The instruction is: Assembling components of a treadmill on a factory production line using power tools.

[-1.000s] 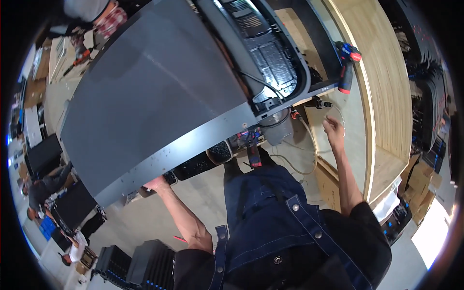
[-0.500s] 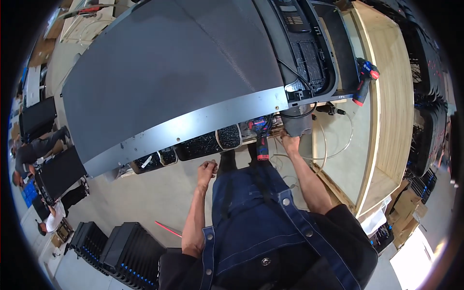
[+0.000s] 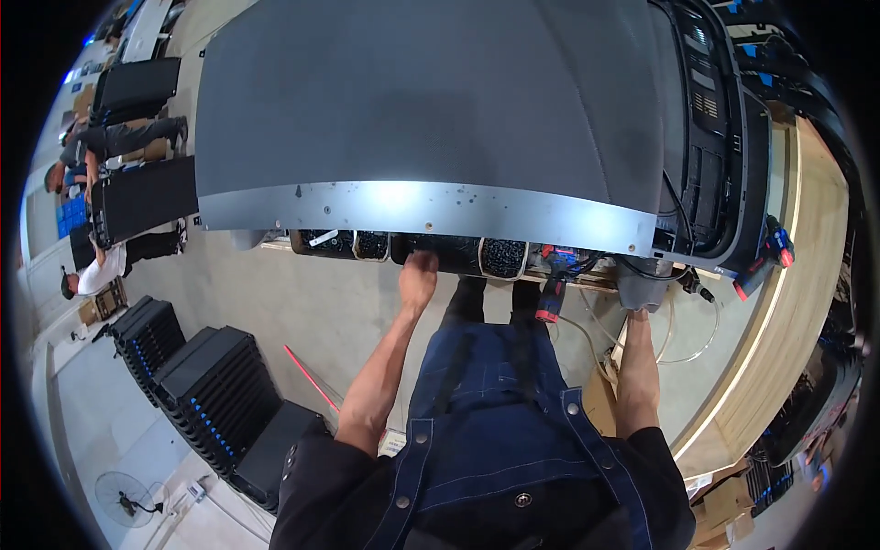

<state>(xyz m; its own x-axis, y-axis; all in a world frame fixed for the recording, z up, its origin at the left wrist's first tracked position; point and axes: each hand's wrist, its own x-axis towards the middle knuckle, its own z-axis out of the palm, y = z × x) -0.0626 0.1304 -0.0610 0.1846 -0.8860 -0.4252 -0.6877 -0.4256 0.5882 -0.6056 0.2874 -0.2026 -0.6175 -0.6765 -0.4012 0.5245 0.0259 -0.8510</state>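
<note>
Pale floor (image 3: 321, 298) shows below the grey panel (image 3: 412, 101). My left hand (image 3: 420, 275) has reached the black bin (image 3: 460, 256) under its edge, putting it within grasp; my right hand (image 3: 639, 316) is at the grey container (image 3: 641, 291). Fingers hidden, I cannot tell either grip.

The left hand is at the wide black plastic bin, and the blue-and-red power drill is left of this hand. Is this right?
No: the head view shows the blue-and-red power drill to the right of the left hand. The hand is at the wide black plastic bin.
</note>
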